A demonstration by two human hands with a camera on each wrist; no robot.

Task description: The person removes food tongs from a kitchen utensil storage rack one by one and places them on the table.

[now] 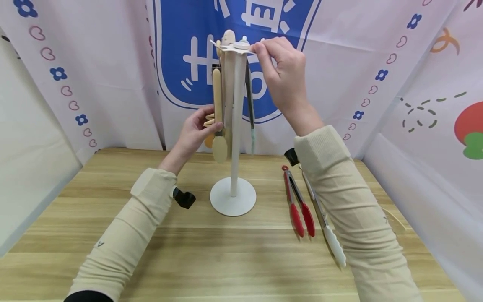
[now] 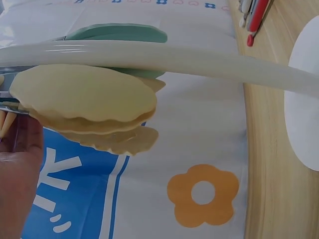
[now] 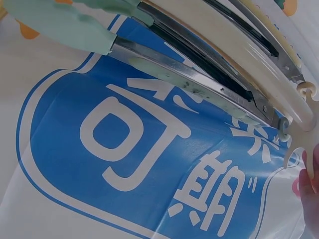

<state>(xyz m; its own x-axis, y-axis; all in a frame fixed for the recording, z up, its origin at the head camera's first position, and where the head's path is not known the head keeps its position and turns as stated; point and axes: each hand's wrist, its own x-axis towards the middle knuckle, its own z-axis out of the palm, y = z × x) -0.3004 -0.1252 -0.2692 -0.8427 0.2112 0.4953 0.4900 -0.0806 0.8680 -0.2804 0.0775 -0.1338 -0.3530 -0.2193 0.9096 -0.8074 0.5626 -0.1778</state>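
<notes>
Past red tongs (image 1: 294, 213) on the surface (image 1: 181, 260), I remotely have the left grip (image 1: 191, 131) curled round cream tongs (image 1: 218, 100), their long axis upright just left of the white stand (image 1: 236, 126) and nearer it than the right grip (image 1: 284, 69), which pinches the stand's hooked top (image 1: 240, 46).

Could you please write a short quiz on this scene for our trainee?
1. True or false: the red tongs lie on the table.
2. Which touches the top of the white stand: A) left grip, or B) right grip?
3. What colour are the heads of the hanging tongs nearest the right-wrist camera?

Key: 1. True. 2. B. 3. Light green.
</notes>
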